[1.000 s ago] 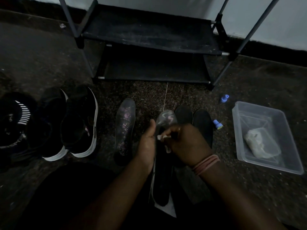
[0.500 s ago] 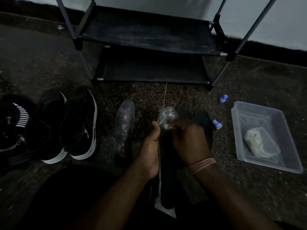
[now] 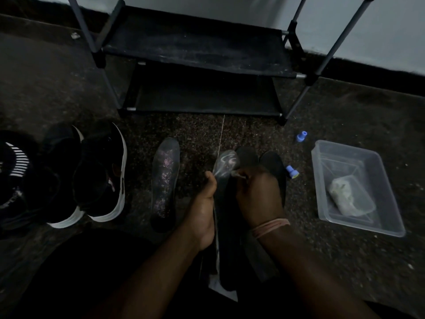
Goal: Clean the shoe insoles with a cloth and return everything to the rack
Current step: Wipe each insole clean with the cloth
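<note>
While the left hand [image 3: 203, 203] keeps its grip on the insole [image 3: 226, 164], the right hand [image 3: 258, 199] has slid toward 12 o'clock, pinching a barely visible cloth [image 3: 235, 173] against its shiny grey toe.

Light dim throughout; detail lost in shadow at frame edges. Floor [image 3: 345, 261]: dark speckled surface, grainy finish, thin pale line [image 3: 221, 137] running across it. Wall [image 3: 379, 24]: pale, plain, upper right of view. Dark skirting band [image 3: 368, 69] along wall base, meeting floor. Small pale scrap of debris [image 3: 75, 35] on floor at far left, near skirting. No window visible; light source not identifiable. Far left floor nearly black, surface condition cannot be judged.
</note>
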